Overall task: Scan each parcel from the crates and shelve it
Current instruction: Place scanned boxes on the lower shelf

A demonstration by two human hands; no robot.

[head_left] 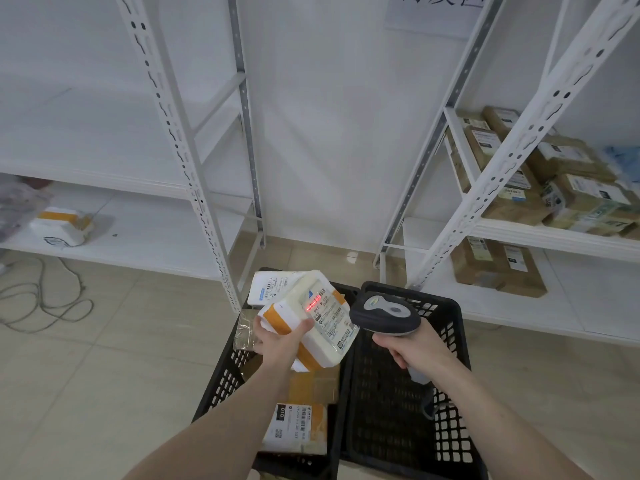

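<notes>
**Head view: parcel under the scanner's red line**

Head view looks down on two black crates side by side on the tiled floor. The left hand (pixel 277 341) grips a white parcel (pixel 311 323) with orange tape, thumb across its top, holding it tilted above the left crate (pixel 221 379). The right hand (pixel 412 351) is curled round the handle of a scanner (pixel 384 315), its head just beside the parcel. A red line glows on the label (pixel 327 315), near its upper edge.

More parcels lie in the left crate; the right crate (pixel 450 341) looks empty from here. A white rack (pixel 207 216) to the left holds one similar white parcel (pixel 60 225) on a low shelf, and a rack (pixel 519 233) on the right is stacked with brown boxes (pixel 512 199).

To my eye the scan is in hand, shelving still to come. The risks: the red line sits toward the label's edge, so it may miss the barcode if the parcel tips further. The grip is one-handed on a smooth wrap, so a slip could drop it back into the crate. A cable (pixel 45 299) coiled on the floor by the left rack could catch a foot.
</notes>
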